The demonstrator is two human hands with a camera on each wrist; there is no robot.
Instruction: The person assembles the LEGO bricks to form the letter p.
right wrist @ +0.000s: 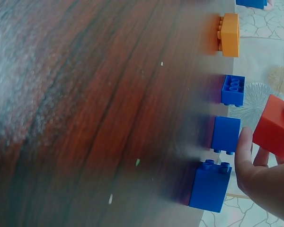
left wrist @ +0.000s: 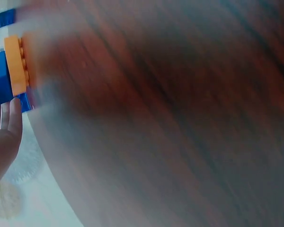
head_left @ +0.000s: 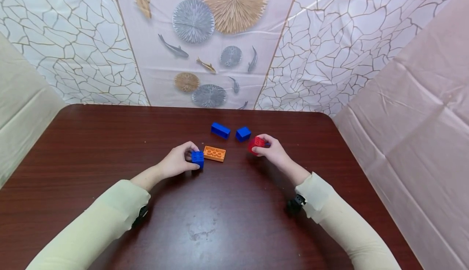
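My left hand (head_left: 177, 161) holds a blue toy brick (head_left: 198, 159) between thumb and fingers, studs up, close to the left end of an orange brick (head_left: 214, 154). That orange brick lies upside down, its hollow underside facing up. Over on the right, my right hand (head_left: 275, 152) grips a red brick (head_left: 256, 144) by its sides; the right wrist view shows the red brick (right wrist: 276, 125) raised off the table. Behind lie a longer blue brick (head_left: 220, 130) and a shorter blue brick (head_left: 243, 134). One more blue brick (right wrist: 210, 187) stands studs up beside the right hand, mostly hidden in the head view.
The dark brown wooden table (head_left: 212, 221) reaches back to a patterned curtain (head_left: 205, 70). Pale cloth walls (head_left: 403, 111) flank it on both sides. Small light specks dot the tabletop. A black wrist device (head_left: 296, 203) sits under the right sleeve.
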